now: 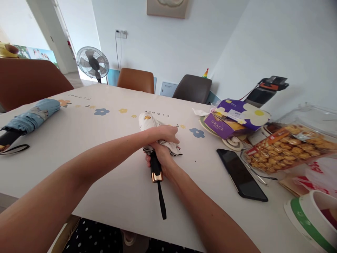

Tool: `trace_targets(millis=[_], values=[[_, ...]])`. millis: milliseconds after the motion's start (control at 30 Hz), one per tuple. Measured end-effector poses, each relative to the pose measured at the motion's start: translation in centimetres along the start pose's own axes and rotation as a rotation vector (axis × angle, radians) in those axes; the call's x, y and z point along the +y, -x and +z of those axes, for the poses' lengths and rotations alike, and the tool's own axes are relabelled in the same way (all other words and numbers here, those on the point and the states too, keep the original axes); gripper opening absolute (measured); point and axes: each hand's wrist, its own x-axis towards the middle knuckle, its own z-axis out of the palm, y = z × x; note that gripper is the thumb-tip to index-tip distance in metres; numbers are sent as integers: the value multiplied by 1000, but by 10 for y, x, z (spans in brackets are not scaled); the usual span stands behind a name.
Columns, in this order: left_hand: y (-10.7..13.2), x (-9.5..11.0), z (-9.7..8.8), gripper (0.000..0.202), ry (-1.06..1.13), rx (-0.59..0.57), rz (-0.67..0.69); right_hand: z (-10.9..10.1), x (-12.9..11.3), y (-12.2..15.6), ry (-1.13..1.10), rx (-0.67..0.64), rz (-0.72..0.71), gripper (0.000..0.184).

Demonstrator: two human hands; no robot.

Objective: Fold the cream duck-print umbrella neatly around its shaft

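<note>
A folded white umbrella [147, 123] with small printed figures lies on the table in front of me. Its black handle [156, 170] has a gold end and a black wrist strap [162, 200] trailing toward the table edge. My right hand [161, 156] is wrapped round the handle just below the canopy. My left hand [164, 133] lies over the bunched white fabric, fingers curled onto it.
The table [105, 140] has a cream cloth with flower prints. A folded blue umbrella [28, 119] lies far left. Right of my hands: a black phone [240, 174], a purple box [231, 119], a tray of snacks [286, 147], a green-rimmed bowl [313, 214]. Chairs and a fan [92, 64] stand behind.
</note>
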Motion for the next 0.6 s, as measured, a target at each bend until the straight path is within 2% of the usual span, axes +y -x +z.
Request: trace_targets(millis=[233,467,533,600], values=[[-8,-1,3,50,-130,-37,76,-2,1,-2,40,-1,2,25],[-8,-1,5,47,-130,-138,109,0,1,-2,17,32,1,23],[-7,-3,5,46,-134,-123,121,2,0,0,41,39,12,23],[-5,-7,3,45,-141,-38,168,3,-1,2,48,37,7,22]])
